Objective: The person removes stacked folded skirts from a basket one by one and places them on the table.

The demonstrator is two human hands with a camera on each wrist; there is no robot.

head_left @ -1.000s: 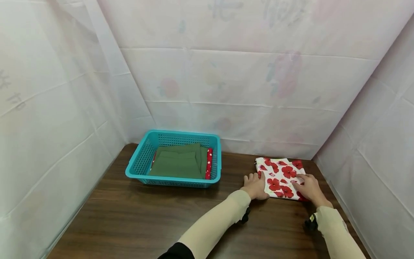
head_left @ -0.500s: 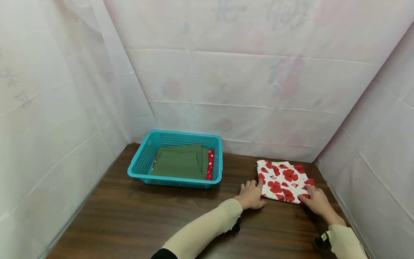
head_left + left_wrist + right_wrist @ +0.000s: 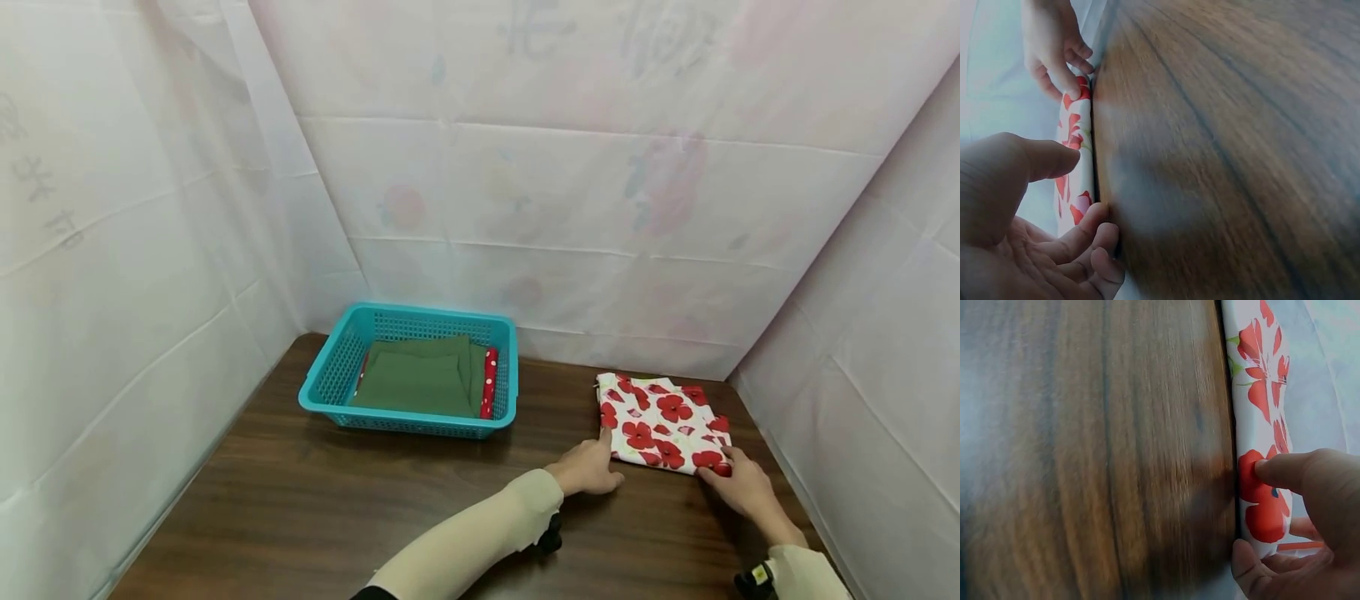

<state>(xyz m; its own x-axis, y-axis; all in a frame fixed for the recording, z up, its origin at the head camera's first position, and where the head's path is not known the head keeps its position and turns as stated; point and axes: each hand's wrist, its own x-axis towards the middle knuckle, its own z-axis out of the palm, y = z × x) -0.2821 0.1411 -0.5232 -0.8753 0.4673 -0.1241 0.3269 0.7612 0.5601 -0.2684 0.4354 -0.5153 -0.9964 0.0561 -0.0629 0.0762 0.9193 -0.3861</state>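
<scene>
A folded cloth [image 3: 656, 421], white with large red flowers, lies flat on the table's right side. At its left edge is my left hand [image 3: 588, 467], index finger along the cloth's side and thumb spread apart in front of it. The left wrist view has the thumb [image 3: 1054, 159] overlapping the cloth, with the other fingers bent by its end. My right hand [image 3: 750, 487] is at the front right corner. Seen in the right wrist view, its thumb [image 3: 1288, 470] presses on a red flower while the fingers [image 3: 1249, 565] bend around the cloth's end.
A turquoise plastic basket [image 3: 408, 422] stands at the back left of the brown wooden table [image 3: 300, 517]. It holds folded green cloth [image 3: 416, 383] and a red cloth with white dots [image 3: 489, 383]. White printed sheets [image 3: 525, 200] hang behind and at both sides.
My left hand has drawn back toward the front along the cloth's left edge. The right hand has slid from the top of the cloth to its front right corner.
</scene>
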